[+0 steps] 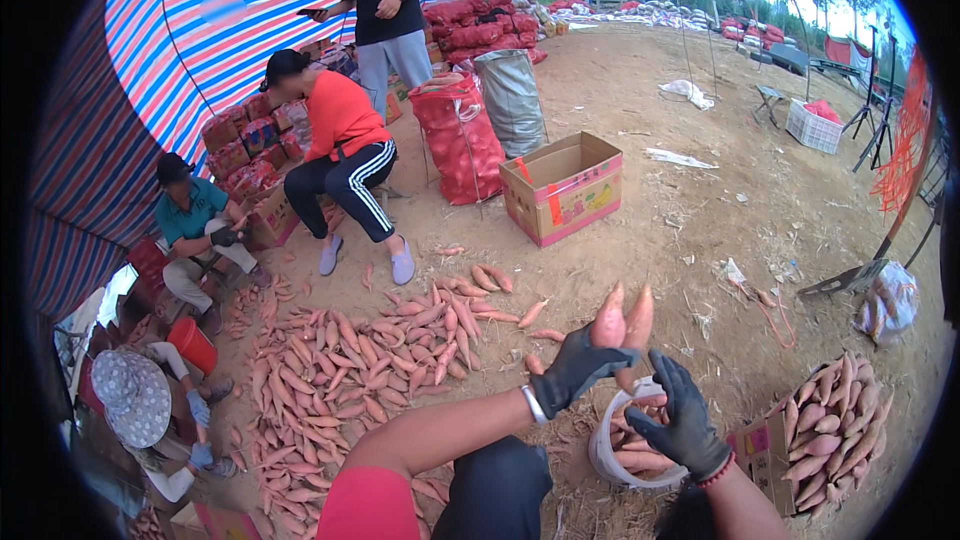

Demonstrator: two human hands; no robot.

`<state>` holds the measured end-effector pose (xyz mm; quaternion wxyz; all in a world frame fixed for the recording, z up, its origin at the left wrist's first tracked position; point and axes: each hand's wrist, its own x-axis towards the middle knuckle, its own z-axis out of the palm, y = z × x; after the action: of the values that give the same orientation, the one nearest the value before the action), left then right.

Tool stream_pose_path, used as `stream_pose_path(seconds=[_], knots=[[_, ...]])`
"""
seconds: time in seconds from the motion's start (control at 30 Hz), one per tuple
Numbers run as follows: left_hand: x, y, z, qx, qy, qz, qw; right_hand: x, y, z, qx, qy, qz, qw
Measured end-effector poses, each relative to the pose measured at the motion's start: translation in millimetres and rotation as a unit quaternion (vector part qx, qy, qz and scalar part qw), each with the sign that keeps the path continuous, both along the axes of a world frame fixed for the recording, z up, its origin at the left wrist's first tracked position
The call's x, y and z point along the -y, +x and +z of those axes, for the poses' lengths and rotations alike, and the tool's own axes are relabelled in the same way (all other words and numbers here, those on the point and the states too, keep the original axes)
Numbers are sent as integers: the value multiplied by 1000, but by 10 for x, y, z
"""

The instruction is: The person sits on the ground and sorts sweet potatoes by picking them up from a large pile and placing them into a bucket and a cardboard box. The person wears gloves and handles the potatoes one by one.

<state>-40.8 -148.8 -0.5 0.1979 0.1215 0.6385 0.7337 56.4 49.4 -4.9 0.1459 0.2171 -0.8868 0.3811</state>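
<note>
Gloved in black, my left hand (581, 367) is closed on two sweet potatoes (621, 322), their tips pointing up. My right hand (679, 420), in a matching glove, has its fingers apart and nothing in it; it hovers over the right part of a white plastic bucket (600, 444). Sweet potatoes (637, 460) lie inside that bucket. To the left, a large heap of sweet potatoes (360, 367) spreads over the ground. On the right stands a cardboard box (761, 457) piled above its rim with sweet potatoes.
An open cardboard box (566, 195) stands ahead, beside a full red mesh sack (459, 142) and a grey-green sack (510, 101). Two people sit on low seats at the left, another is low near a red bucket (193, 345), and one person stands. A garden fork (847, 279) rests at right.
</note>
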Motion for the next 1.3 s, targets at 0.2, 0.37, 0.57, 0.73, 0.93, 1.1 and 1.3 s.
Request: stream_pose_path(seconds=[0.2,0.37,0.57,0.73,0.93,1.1,1.3], knots=[[-559,364,131,52,125,17,991,20,123,223,-102,-57,-157,981],[-688,385,58,155,377,-213,888,-430,172,170,-79,-116,-128,982],[-704,283,110,126,282,-194,931,-835,290,215,229,-594,70,768],[-708,268,-75,177,275,-201,923,-1132,356,93,262,-757,146,580],[-657,339,-53,207,223,-147,941,-1572,866,152,206,-609,-139,754],[-677,421,51,198,161,-124,959,-2259,1613,-9,112,-434,-333,830],[-728,388,-113,233,142,-119,955,-3239,1939,-96,37,-263,-578,772]])
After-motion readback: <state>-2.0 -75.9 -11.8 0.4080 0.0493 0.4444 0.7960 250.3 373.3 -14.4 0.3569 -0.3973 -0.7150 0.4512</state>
